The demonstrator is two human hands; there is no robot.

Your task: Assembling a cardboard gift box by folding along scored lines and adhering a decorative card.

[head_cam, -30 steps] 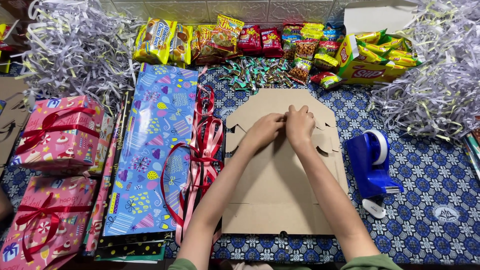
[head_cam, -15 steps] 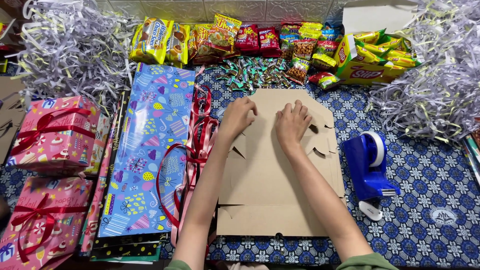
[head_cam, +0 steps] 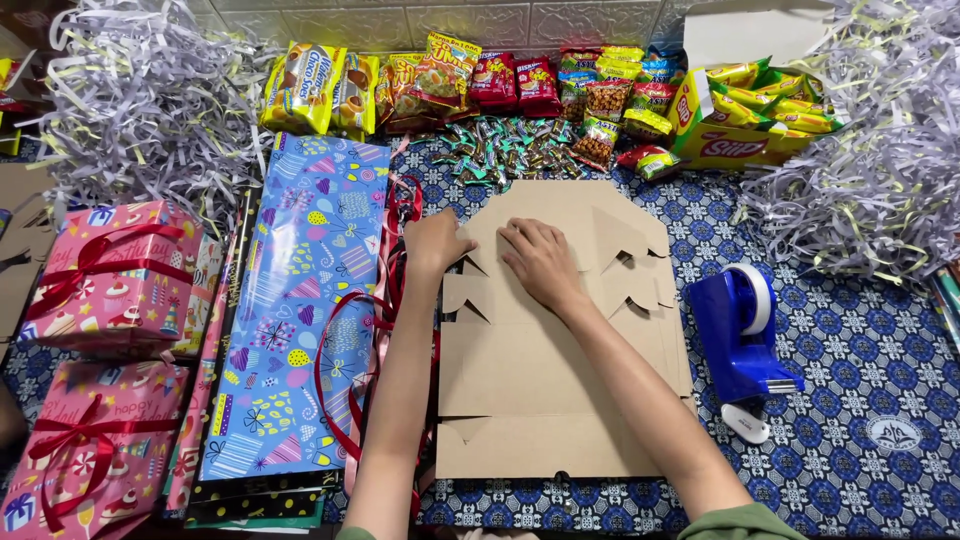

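Flat cardboard box blank [head_cam: 560,380] lies unfolded on tabletop [head_cam: 850,440]; left hand [head_cam: 436,243] & right hand [head_cam: 540,262] press flat, grips spread, holding nothing. Folding barely begun.

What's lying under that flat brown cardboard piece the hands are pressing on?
The flat cardboard box blank rests on a blue patterned tablecloth, with red ribbon along its left edge. Both the left hand and right hand press on top. Anything beneath it is hidden.

Our two bare hands, pressed palm-down ahead of us

We reach both forearms forward from the lower edge; our left hand [head_cam: 436,243] lies curled with its fingers bent, our right hand [head_cam: 541,262] lies flat with fingers spread, and the two are close but apart.
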